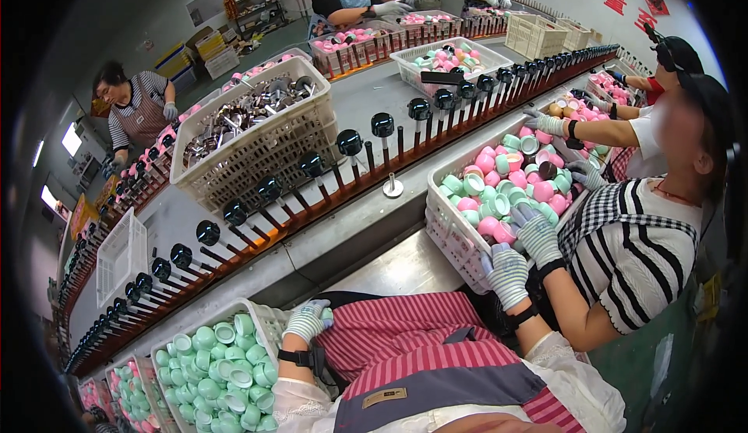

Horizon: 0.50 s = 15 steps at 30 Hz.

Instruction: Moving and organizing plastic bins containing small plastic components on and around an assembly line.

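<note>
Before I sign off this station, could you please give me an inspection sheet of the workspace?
Surface: metal ledge beside a row of dark glossy caps.
Job's things: green caps in the left crate; pink and green caps in the right crate.
Clutter: one lone metal stem piece upright on the ledge.
Hands: left gloved hand at the left crate's rim; right gloved hand at the right crate's near edge; grip unclear.
Cables: nothing clearly seen.
Surroundings: several co-workers, one with a hand over the right crate; big crate of metal parts.

Bright, even light glints on the glossy domes [382,125] while the fisheye rim curves into black
</note>
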### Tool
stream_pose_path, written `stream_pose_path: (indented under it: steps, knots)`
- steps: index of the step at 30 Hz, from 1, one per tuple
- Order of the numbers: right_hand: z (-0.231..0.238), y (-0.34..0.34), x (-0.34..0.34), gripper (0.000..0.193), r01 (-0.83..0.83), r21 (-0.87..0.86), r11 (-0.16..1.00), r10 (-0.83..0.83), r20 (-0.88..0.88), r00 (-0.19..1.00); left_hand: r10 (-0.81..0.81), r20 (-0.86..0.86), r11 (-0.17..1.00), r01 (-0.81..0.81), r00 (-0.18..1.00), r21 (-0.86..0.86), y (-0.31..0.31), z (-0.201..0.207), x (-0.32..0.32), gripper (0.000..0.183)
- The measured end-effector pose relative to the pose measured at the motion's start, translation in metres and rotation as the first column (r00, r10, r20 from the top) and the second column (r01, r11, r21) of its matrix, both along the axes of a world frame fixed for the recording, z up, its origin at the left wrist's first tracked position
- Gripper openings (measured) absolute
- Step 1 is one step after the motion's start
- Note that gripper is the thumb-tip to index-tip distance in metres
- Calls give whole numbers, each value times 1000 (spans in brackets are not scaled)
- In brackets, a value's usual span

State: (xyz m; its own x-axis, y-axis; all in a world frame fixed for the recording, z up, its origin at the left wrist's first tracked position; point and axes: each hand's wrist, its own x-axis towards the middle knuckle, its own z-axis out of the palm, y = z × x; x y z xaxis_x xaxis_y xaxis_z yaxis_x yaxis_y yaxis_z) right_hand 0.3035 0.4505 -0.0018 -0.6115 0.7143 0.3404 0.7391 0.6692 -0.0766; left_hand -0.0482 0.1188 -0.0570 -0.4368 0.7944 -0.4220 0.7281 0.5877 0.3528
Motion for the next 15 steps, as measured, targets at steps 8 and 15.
stream_pose_path:
  steps: [8,15]
  knots:
    - [0,9,12,28,66,18,998,-65,-12,998,-84,-35,995,85,996,42,21,-9,-7,59]
    - [20,26,9,34,120,-129,984,-122,-7,993,-183,-84,959,197,980,205,25,-45,-32,65]
